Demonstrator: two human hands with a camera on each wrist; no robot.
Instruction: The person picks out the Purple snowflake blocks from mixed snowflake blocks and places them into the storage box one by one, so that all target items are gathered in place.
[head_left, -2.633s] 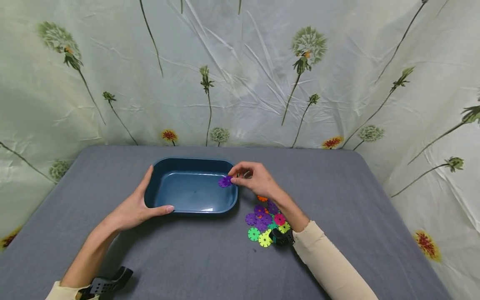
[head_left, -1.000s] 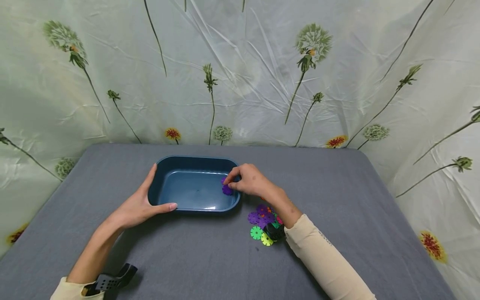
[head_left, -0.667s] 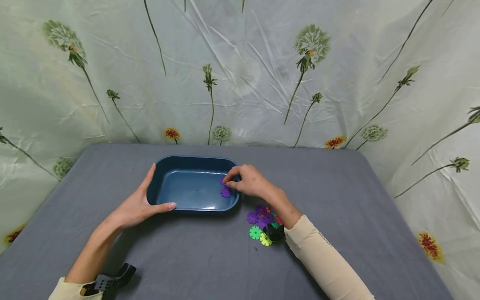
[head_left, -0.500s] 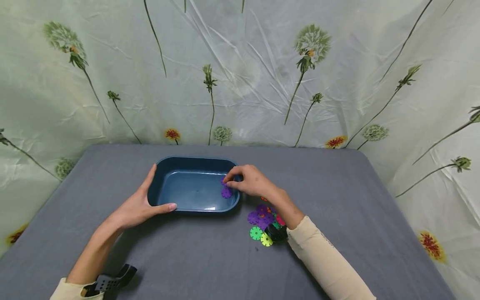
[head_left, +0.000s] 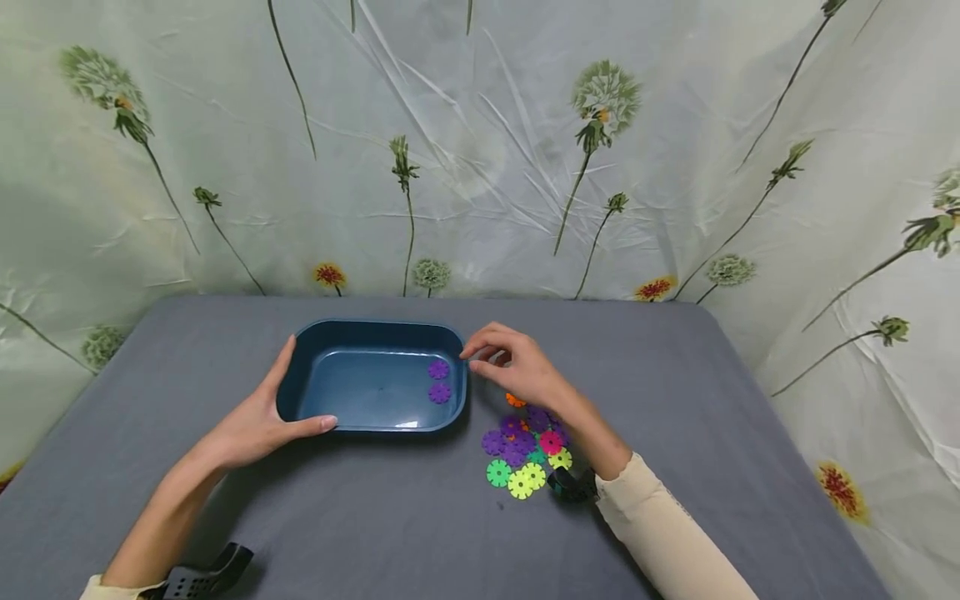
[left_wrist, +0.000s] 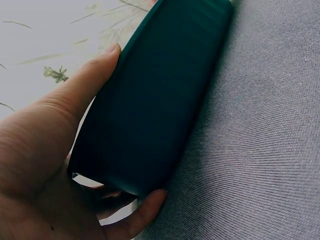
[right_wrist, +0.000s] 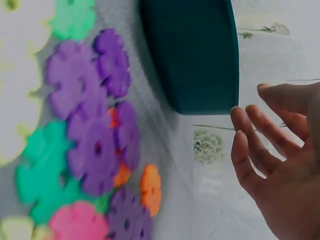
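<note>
A dark blue plastic tray [head_left: 367, 421] stands on the cloth, with two purple notched discs, one [head_left: 438, 369] behind the other [head_left: 439, 392], flat inside near its right end. My left hand [head_left: 251, 425] holds the tray's left end, thumb over the near rim; in the left wrist view its fingers wrap the tray's outer wall [left_wrist: 150, 100]. Just outside the right rim hovers my right hand [head_left: 517, 362], fingers loosely bent and nothing between them. The right wrist view shows that hand [right_wrist: 285, 155] with thumb and fingers apart, close to the tray's edge [right_wrist: 200, 60].
A loose pile of notched discs [head_left: 517, 446] in purple, green, yellow, pink and orange lies right of the tray, partly below my right forearm. Grey cloth [head_left: 405, 525] covers the table. A flowered curtain [head_left: 495, 167] hangs behind it.
My right hand has let go of a purple disc inside the tray and moved right, out over the rim. Two purple discs now show fully there. The left hand keeps its hold.
</note>
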